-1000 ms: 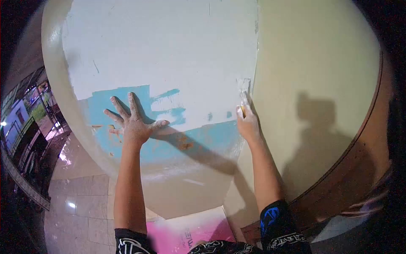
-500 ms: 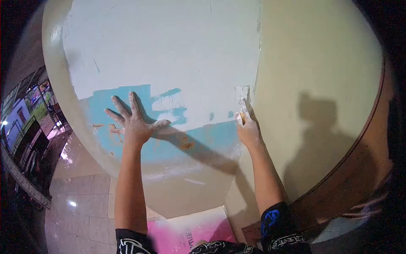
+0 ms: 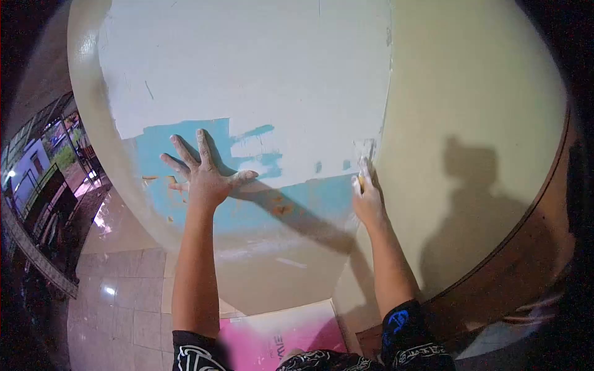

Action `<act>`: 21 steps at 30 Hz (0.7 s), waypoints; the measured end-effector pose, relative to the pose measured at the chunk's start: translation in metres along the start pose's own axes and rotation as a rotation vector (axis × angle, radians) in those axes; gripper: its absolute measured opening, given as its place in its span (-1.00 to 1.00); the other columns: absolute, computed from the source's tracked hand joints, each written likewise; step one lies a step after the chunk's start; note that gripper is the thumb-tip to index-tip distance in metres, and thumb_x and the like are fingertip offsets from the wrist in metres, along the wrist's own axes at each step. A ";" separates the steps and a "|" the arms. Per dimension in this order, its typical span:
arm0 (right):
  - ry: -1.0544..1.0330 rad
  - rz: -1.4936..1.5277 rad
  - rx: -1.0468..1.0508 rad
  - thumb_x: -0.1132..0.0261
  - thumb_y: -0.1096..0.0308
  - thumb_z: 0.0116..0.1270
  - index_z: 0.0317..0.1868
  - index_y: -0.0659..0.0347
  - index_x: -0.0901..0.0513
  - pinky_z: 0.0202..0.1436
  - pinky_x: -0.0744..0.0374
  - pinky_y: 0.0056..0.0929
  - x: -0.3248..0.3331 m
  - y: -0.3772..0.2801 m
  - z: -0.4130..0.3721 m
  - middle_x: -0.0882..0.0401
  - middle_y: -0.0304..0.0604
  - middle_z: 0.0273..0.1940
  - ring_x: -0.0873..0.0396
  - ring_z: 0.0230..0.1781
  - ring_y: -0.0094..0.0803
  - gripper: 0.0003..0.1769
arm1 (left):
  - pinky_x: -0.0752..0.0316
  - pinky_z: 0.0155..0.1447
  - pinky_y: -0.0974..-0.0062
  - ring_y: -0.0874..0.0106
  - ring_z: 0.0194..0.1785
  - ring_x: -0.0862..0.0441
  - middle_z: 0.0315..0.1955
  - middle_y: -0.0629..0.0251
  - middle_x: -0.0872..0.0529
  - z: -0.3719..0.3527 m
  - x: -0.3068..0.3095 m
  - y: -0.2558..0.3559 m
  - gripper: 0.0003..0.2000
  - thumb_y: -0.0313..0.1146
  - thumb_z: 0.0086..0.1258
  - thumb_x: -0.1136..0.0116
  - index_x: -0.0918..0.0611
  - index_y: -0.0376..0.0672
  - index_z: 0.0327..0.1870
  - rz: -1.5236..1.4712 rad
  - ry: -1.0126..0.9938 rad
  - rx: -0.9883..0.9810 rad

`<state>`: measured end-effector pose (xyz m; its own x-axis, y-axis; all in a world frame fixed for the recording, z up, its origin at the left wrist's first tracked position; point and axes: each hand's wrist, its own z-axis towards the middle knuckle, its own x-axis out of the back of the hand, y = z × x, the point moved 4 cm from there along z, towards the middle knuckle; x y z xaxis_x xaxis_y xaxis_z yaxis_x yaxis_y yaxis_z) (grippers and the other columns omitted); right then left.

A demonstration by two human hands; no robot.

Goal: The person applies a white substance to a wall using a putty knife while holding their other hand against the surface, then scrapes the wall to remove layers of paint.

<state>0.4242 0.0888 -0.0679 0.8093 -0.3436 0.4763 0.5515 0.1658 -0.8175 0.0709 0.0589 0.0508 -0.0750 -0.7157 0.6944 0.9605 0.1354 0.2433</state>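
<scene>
My left hand lies with fingers spread on the blue part of the wall, holding nothing; its fingers look dusted with white. A putty knife is gripped in my right hand, its wide blade upward against the wall near the inner corner. White coating covers the wall above, with a ragged lower edge and a few blue streaks showing through. Orange-brown marks dot the blue part.
A yellowish wall adjoins on the right, with a shadow on it. Below lies a pink and white sheet. Tiled floor is at the lower left, and a railing stands beyond it.
In the view, the wall and both arms have shifted slightly right. The putty knife blade sits a little lower, relative to the wall's blue patches. My left hand stays spread on the wall.
</scene>
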 end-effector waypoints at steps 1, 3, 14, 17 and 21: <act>0.079 0.082 0.092 -0.03 0.13 0.57 0.59 -0.10 -0.13 0.48 -0.29 -0.19 -0.008 0.010 -0.009 -0.38 0.21 0.40 -0.30 0.48 0.05 -0.37 | 0.32 0.10 -0.85 -0.47 0.50 0.68 0.57 -0.15 0.52 0.000 -0.001 -0.001 0.49 0.68 -0.51 -0.32 0.04 0.25 0.64 -0.009 0.024 -0.012; 0.165 0.001 0.154 -0.08 0.16 0.55 0.57 -0.13 -0.18 0.44 -0.36 -0.13 -0.035 0.059 -0.015 -0.47 0.21 0.31 -0.41 0.39 0.08 -0.37 | 0.30 0.08 -0.86 -0.48 0.49 0.68 0.57 -0.15 0.52 0.000 -0.005 -0.004 0.49 0.68 -0.51 -0.32 0.05 0.26 0.64 0.010 0.033 -0.018; 0.137 -0.186 0.184 -0.06 0.16 0.55 0.56 0.08 -0.18 0.41 -0.40 -0.08 -0.007 0.009 0.022 -0.46 0.23 0.32 -0.46 0.32 0.14 -0.36 | 0.34 0.16 -0.82 -0.50 0.48 0.69 0.57 -0.15 0.51 0.004 -0.013 -0.010 0.50 0.68 -0.52 -0.32 0.05 0.26 0.63 -0.051 0.148 -0.113; 0.207 -0.299 0.250 -0.10 0.22 0.53 0.58 0.01 -0.15 0.35 -0.45 -0.09 -0.034 0.035 -0.014 -0.52 0.23 0.27 -0.54 0.25 0.10 -0.33 | 0.34 0.21 -0.78 -0.41 0.51 0.71 0.57 -0.12 0.57 0.002 -0.011 -0.008 0.51 0.70 -0.50 -0.28 0.12 0.26 0.64 -0.041 0.081 -0.085; -0.007 -0.062 0.010 -0.07 0.16 0.53 0.61 -0.22 -0.05 0.39 -0.40 -0.09 -0.016 -0.011 -0.021 -0.47 0.20 0.31 -0.42 0.34 0.19 -0.30 | 0.30 0.21 -0.78 -0.42 0.51 0.70 0.57 -0.10 0.57 -0.001 0.005 0.004 0.51 0.69 -0.50 -0.31 0.12 0.27 0.64 0.044 -0.089 0.060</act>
<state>0.4012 0.0728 -0.0737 0.7752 -0.3468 0.5280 0.6023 0.1536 -0.7834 0.0743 0.0554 0.0549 -0.0590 -0.6448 0.7621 0.9458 0.2082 0.2494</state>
